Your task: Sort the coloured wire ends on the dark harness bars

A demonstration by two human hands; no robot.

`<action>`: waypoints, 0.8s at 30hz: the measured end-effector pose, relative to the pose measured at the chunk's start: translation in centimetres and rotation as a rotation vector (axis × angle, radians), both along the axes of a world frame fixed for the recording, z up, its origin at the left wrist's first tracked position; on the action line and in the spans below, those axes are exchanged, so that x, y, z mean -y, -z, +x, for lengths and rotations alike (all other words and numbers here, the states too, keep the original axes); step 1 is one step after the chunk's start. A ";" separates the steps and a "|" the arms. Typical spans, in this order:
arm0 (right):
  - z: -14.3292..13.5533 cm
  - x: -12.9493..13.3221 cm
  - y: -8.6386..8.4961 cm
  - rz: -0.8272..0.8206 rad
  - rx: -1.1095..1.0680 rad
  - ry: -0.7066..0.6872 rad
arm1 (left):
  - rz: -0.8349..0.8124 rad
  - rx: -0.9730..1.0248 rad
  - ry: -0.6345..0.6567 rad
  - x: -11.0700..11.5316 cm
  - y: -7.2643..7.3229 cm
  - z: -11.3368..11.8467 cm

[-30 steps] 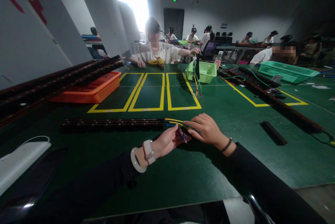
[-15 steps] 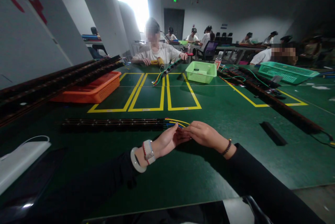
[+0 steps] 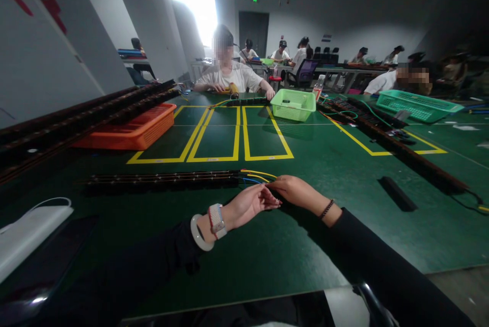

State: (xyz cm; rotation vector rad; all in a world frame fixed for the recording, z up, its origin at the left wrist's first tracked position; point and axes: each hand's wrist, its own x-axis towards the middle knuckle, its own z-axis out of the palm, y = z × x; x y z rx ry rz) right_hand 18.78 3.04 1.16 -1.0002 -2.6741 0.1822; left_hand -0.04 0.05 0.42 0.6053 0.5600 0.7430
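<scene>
A long dark strip assembly (image 3: 164, 178) lies crosswise on the green table, with yellow, blue and red wires (image 3: 256, 173) coming out of its right end. My right hand (image 3: 296, 192) is at the wire ends, palm down, fingers bent over them; its fingertips are partly hidden, so what they pinch is too small to make out. Just below the wires is my left hand (image 3: 252, 205), palm turned up, fingers loosely curved and apart, nothing visible in it. The two hands meet or overlap at the fingertips.
Yellow-taped frames (image 3: 214, 159) mark the table. Around them are an orange basket (image 3: 153, 128), a light green basket (image 3: 292, 105), a green basket (image 3: 420, 105) and a black bar (image 3: 397, 193). A phone (image 3: 64, 255) lies at left. Across the table a person (image 3: 229, 75) holds a yellow tool.
My left hand has opened a little from the wires, its fingers lower. My right hand has shifted slightly left. The person opposite has lowered a dark wired strip onto the table.
</scene>
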 end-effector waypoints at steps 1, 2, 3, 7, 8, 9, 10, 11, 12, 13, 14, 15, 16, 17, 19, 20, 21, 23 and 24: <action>0.0 0.0 0.0 0.016 0.033 -0.004 | 0.010 0.000 0.000 0.0 0.0 0.0; 0.0 -0.1 0.0 0.035 0.055 -0.003 | 0.016 -0.001 0.001 0.0 0.0 0.0; 0.0 -0.1 0.0 0.055 0.065 -0.003 | 0.018 -0.002 0.002 0.0 -0.1 0.0; 0.1 -0.2 0.2 0.124 -0.047 0.009 | 0.037 -0.011 0.012 0.1 0.0 -0.1; 0.1 -0.3 0.3 0.139 -0.114 0.036 | 0.047 -0.013 0.014 0.1 0.0 0.0; 0.1 -0.3 0.4 0.151 -0.188 0.072 | 0.055 -0.015 0.017 0.2 0.0 0.0; 0.0 -0.4 0.4 0.155 -0.258 0.111 | 0.060 -0.016 0.019 0.2 0.0 0.0; -0.1 -0.5 0.6 0.152 -0.316 0.148 | 0.061 -0.016 0.022 0.2 0.0 0.0; -0.1 -0.7 0.7 0.142 -0.355 0.178 | 0.060 -0.016 0.025 0.2 0.0 0.1; -0.2 -0.8 0.9 0.123 -0.372 0.199 | 0.060 -0.015 0.027 0.2 -0.1 0.1; -0.3 -1.0 1.2 0.096 -0.375 0.212 | 0.060 -0.014 0.028 0.2 -0.1 0.1; -0.4 -1.2 1.4 0.065 -0.367 0.219 | 0.060 -0.013 0.027 0.3 -0.1 0.1; -0.5 -1.3 1.6 0.032 -0.350 0.221 | 0.059 -0.012 0.028 0.3 -0.1 0.1; -0.6 -1.4 1.8 0.002 -0.330 0.221 | 0.058 -0.012 0.029 0.3 -0.2 0.1; -0.9 -1.5 2.1 -0.039 -0.285 0.223 | 0.053 -0.012 0.031 0.3 -0.2 0.1; -1.0 -1.5 2.1 -0.048 -0.264 0.227 | 0.050 -0.012 0.030 0.3 -0.2 0.1; -1.1 -1.4 2.1 -0.054 -0.249 0.231 | 0.048 -0.012 0.028 0.3 -0.2 0.1; -1.4 -1.3 2.0 -0.067 -0.250 0.244 | 0.044 -0.011 0.023 0.3 -0.2 0.0; -1.4 -1.2 1.9 -0.078 -0.263 0.253 | 0.041 -0.011 0.021 0.3 -0.1 0.0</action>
